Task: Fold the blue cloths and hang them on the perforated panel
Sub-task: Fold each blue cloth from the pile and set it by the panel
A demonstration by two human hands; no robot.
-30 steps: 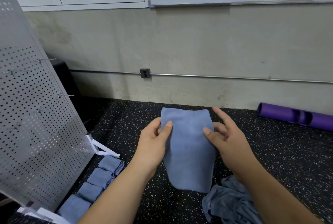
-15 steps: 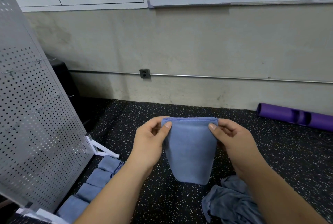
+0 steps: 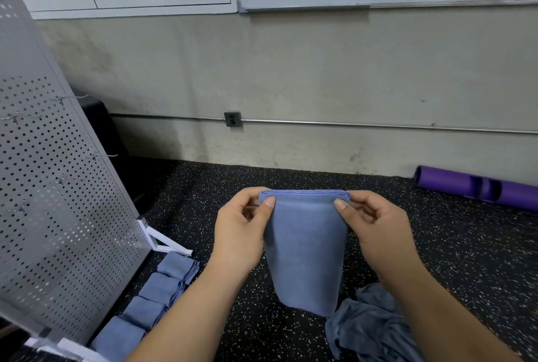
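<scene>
both hands are on one cloth: the left hand (image 3: 241, 230) pinches the upper left corner of the blue cloth (image 3: 305, 254) between thumb and curled fingers, and the right hand (image 3: 375, 230) pinches the upper right corner the same way. the hands are apart, with the stacked top edge stretched level between them. the rest hangs straight down; whether its lower end touches the speckled floor (image 3: 465, 259) i cannot tell. several layers show along that top edge, so i judge the fold is well along, likely at the squaring of edges.

from the held cloth, the perforated panel (image 3: 58, 201) leans at about nine o'clock, with bare wire hooks (image 3: 102, 155) sticking out; nothing hangs on the part i can see. at its foot, around seven o'clock, a row of folded cloths (image 3: 163, 289) lies on the floor. a crumpled heap of unfolded cloths (image 3: 369, 329) sits at five o'clock, just beside the hanging end. a purple roller (image 3: 477, 188) lies well apart at two o'clock, by the wall.

the next move, to my eye, calls for one more fold to match the small bundles, or a carry toward nine o'clock. hanging would need the cloth set over a hook without the layers slipping, so each pinch must keep them together.
</scene>
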